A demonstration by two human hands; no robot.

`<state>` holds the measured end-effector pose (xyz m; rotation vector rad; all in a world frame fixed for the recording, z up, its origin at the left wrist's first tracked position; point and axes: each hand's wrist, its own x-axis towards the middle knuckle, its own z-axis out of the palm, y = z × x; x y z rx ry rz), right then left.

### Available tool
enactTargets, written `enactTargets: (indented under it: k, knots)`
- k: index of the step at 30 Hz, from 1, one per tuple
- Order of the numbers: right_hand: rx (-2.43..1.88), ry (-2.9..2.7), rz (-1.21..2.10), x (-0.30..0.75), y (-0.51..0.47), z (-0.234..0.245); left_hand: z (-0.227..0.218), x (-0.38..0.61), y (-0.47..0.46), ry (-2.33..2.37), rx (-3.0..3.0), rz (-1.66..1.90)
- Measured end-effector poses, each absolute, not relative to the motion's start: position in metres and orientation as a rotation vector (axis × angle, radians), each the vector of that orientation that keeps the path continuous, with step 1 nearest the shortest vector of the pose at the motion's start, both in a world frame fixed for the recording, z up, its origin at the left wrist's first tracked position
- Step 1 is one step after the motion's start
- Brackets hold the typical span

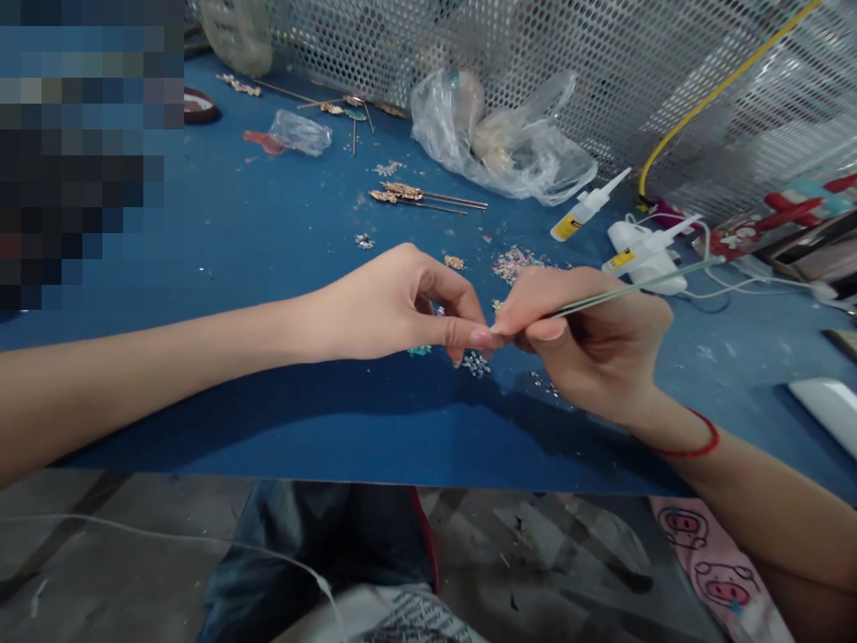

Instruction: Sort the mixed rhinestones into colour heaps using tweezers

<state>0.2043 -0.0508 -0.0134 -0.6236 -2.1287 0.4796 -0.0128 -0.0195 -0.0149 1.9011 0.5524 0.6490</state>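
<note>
The left hand (395, 308) was curled into a pinch, its thumb and forefinger drawn together and its fingertips touching those of the right hand (595, 344). Whether anything tiny sat between them, the fingers hid. The right hand was closed around slim metal tweezers (636, 288), which ran from its fingertips back over the knuckles and angled up to the right. A red string bracelet (696, 446) circled the right wrist.

Just below the hands lay a small cluster of rhinestones (477, 363), and a larger heap of pale pink rhinestones (515, 263) sat just beyond them on the blue work surface (321, 429). (Loose sparkly bits were scattered nearly everywhere.) Farther up lay gold ornamented hairpins (402, 192), with more pins near a small clear plastic bag (301, 132).

To the right stood apart two white glue bottles (582, 207) (646, 254), one lying beside a crumpled plastic bag (499, 134), the other near a tangle of white cord (710, 286). Perforated metal mesh (603, 54) rose behind the surface, with a yellow cable (723, 89) running across it. Below the table edge showed the person's jeans (314, 554) and pink pig-print fabric (710, 572). A pixelated patch covered the top left corner.
</note>
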Motion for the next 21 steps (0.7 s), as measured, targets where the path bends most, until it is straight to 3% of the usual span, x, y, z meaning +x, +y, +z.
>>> enactTargets:
  k: [10, 16, 21]
  knots:
    - [-0.418, -1.864, 0.559, 0.199, -0.053, -0.016, -0.017, -0.018, -0.015, 0.517, 1.817, 0.573]
    - [-0.765, -1.777, 0.573, 0.197, -0.048, -0.017, -0.005, -0.017, -0.032, 0.370, 1.668, 0.324]
    - [-0.880, -2.151, 0.561, 0.198, -0.043, -0.017, 0.003, -0.005, -0.058, 0.310, 1.584, 0.104]
